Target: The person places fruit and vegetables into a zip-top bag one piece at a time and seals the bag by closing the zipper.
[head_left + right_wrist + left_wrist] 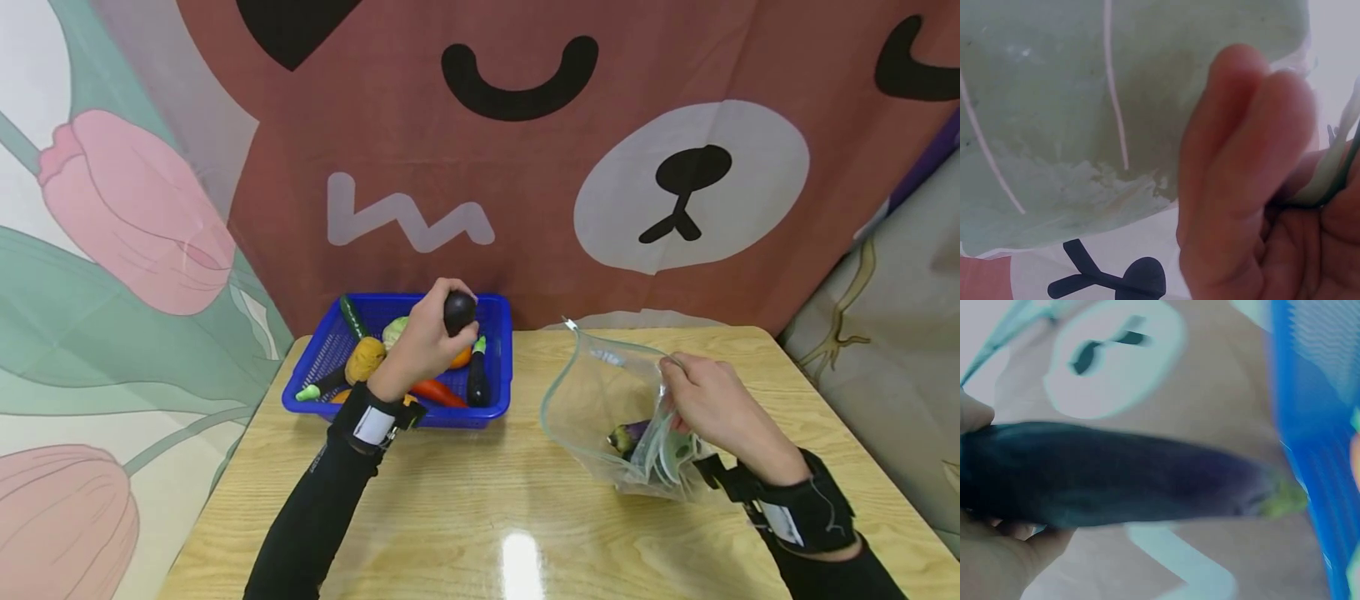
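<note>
My left hand [422, 343] is raised over the blue basket [501, 367] and grips a dark eggplant [459, 312] by its thick end. In the left wrist view the eggplant [1122, 475] lies lengthwise, its green stem end close to the basket wall. My right hand [712, 406] pinches the rim of a clear zip bag [600, 383] whose mouth gapes toward the basket. Inside the bag sits something purple with a green cap, like an eggplant [628, 437]. The right wrist view has the curled fingers [1241, 156] beside the green, white-lined bag side.
The basket holds a cucumber [352, 317], a yellow potato-like piece [365, 360], a pale green cabbage [394, 332], a slim eggplant [477, 379], a red pepper-like piece [438, 393] and several others. Behind the wooden table [450, 508] hangs a printed bear cloth [525, 167].
</note>
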The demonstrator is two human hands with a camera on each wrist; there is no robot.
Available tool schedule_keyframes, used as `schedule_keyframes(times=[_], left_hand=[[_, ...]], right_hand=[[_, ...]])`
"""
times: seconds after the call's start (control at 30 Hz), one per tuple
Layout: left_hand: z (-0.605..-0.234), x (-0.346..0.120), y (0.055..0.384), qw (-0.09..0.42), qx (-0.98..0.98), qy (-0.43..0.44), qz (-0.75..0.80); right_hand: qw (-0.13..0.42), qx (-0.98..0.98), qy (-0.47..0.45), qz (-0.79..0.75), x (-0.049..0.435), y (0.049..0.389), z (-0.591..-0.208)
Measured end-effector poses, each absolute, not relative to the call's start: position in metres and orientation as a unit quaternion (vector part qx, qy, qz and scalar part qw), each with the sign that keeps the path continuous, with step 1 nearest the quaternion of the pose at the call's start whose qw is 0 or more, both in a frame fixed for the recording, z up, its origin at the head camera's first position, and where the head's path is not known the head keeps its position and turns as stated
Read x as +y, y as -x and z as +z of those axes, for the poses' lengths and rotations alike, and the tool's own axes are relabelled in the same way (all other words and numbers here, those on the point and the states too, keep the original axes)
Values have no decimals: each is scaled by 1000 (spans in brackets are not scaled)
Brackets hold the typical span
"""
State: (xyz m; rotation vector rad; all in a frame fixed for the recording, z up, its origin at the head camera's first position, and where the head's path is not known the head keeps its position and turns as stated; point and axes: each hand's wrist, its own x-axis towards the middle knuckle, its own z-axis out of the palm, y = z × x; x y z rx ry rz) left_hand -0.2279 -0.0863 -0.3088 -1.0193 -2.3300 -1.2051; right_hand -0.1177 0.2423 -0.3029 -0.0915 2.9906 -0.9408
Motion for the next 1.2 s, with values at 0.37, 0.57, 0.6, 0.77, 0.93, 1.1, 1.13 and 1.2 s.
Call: schedule_keyframes(times=[0.37, 0.57, 0.6, 0.77, 0.93, 1.1, 1.13, 1.2], left_hand=[[-266, -62, 166, 144, -655, 486, -560], [-261, -43, 149, 94, -556, 534, -630], [-262, -39, 147, 80, -547, 540, -634], [-275, -21, 148, 6, -577, 544, -609], [-294, -1, 154, -54, -639, 524, -560], [-312, 14, 160, -36, -684, 522, -508], [-316, 17, 161, -26, -694, 525, -492], [-322, 20, 162, -6, -719, 528, -453]], right_hand=[[-5, 953, 27, -302, 240, 118, -303], [-5, 953, 28, -303, 241, 118, -304], [-5, 953, 27, -303, 241, 118, -304], [-2, 953, 21, -301, 241, 117, -303], [-6, 955, 15, -295, 242, 114, -302], [-18, 958, 15, -286, 242, 113, -301], [-18, 959, 15, -284, 242, 113, -301], [-15, 959, 14, -284, 242, 113, -301]])
